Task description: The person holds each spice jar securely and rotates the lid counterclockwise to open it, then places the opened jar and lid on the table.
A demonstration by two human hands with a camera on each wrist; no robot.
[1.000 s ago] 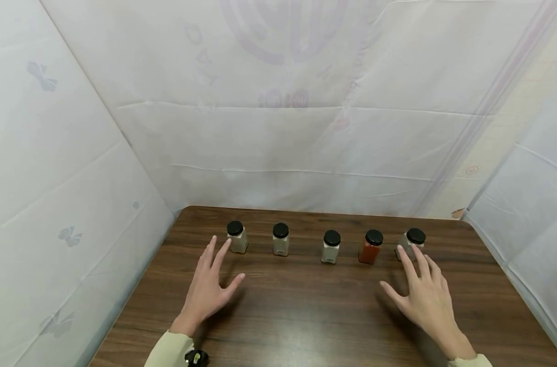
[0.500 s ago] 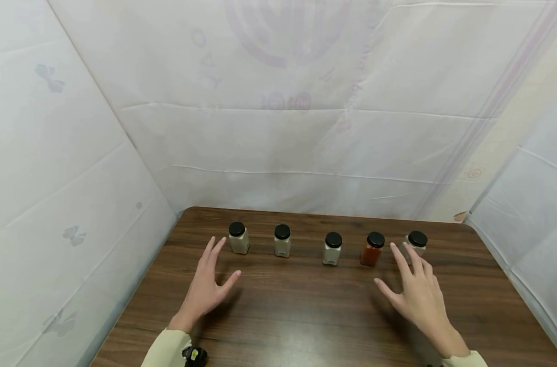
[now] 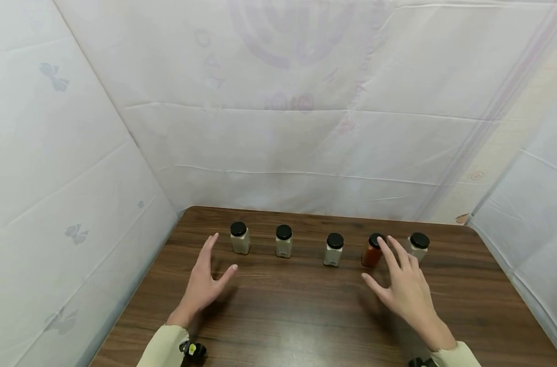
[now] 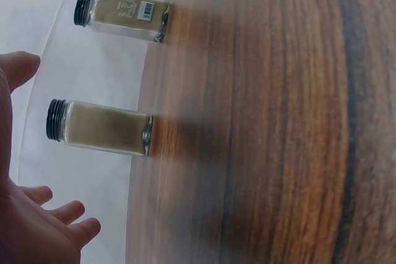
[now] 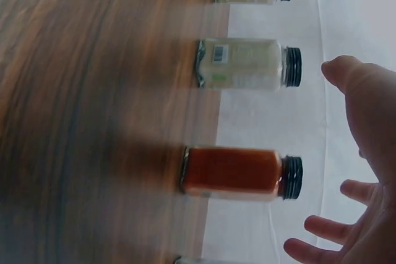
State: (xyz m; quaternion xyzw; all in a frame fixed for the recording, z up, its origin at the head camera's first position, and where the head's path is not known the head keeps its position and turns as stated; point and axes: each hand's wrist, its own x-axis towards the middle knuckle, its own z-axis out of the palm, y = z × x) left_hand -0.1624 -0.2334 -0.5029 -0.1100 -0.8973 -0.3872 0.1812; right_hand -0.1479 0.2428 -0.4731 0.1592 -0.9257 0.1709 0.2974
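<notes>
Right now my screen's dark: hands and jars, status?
Left fingers extended, empty. Right fingers extended near red jar, no grip. Red jar upright, black lid on. Pale jar on either side.

Five jars were counted, capped by five black lids. One red-orange jar was logged, against four paler ones. The left wrist view took in two; the right wrist view took in three, plus the edge of another. One table, two hands (one left hand, one right hand) and two pale sleeves were recorded.
</notes>
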